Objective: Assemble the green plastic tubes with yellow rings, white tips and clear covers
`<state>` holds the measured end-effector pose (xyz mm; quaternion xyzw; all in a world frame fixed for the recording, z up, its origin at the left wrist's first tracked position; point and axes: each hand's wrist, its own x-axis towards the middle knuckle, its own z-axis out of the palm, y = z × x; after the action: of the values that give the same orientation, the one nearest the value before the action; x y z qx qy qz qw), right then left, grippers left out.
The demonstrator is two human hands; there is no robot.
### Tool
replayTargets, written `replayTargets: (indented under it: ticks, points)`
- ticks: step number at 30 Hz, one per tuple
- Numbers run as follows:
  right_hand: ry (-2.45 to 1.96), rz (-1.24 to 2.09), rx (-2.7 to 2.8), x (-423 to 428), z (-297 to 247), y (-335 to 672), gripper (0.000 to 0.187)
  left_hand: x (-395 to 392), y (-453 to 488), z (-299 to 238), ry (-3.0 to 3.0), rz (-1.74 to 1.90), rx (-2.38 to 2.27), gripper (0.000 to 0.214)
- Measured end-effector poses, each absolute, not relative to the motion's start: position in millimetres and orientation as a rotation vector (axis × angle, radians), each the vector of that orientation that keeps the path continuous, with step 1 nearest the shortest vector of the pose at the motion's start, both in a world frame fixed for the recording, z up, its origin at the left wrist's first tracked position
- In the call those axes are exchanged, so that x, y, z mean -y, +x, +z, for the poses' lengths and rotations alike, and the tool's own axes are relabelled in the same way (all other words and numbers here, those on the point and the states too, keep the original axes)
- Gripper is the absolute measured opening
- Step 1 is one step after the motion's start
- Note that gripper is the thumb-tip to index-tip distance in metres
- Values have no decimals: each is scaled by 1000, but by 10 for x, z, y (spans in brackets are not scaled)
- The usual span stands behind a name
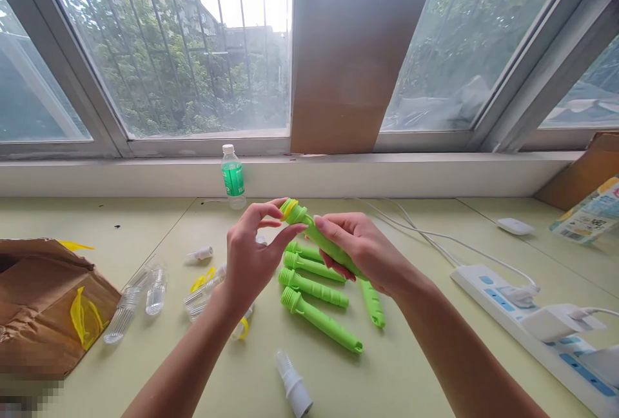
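Note:
My right hand [360, 247] grips a green plastic handle [316, 236] by its shaft, tilted with the threaded head up and to the left. My left hand [251, 250] pinches that head between thumb and fingers, where a yellow ring [289, 208] sits on the threads. Beneath my hands several more green handles [319, 320] lie side by side on the pale table [396, 366].
Clear plastic tubes [129, 305], yellow rings [202, 279] and white caps [199, 253] lie scattered at left. A cardboard box [43, 315] sits at far left, a white spray nozzle [294, 387] near the front, a water bottle [233, 176] by the sill, a power strip [532, 321] at right.

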<state>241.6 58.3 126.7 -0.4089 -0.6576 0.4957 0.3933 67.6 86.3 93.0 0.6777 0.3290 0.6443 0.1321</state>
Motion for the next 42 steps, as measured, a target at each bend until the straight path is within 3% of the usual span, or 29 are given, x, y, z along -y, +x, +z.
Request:
replayTargets:
  ticks: [3,7,14,26,42]
  points:
    - [-1078,1271,1671,-578,1270,2444,20,-856,690,918,1977,1893,-977,25]
    - [-1076,1313,1660,-577,1284,2477,28,-851,700,903,1989,1921,-955,25]
    - [-991,1447,1582,-553,1345,2519,20,-851,684,925,2028,1885,-834,30]
    - [-957,1456,1656,-580,1334,2522,36,-841,688,908,2134,1880,-876,20]
    - [-1026,1404,1598,-562,1358,2503,31,-844,710,891,2075,1867,-816,26]
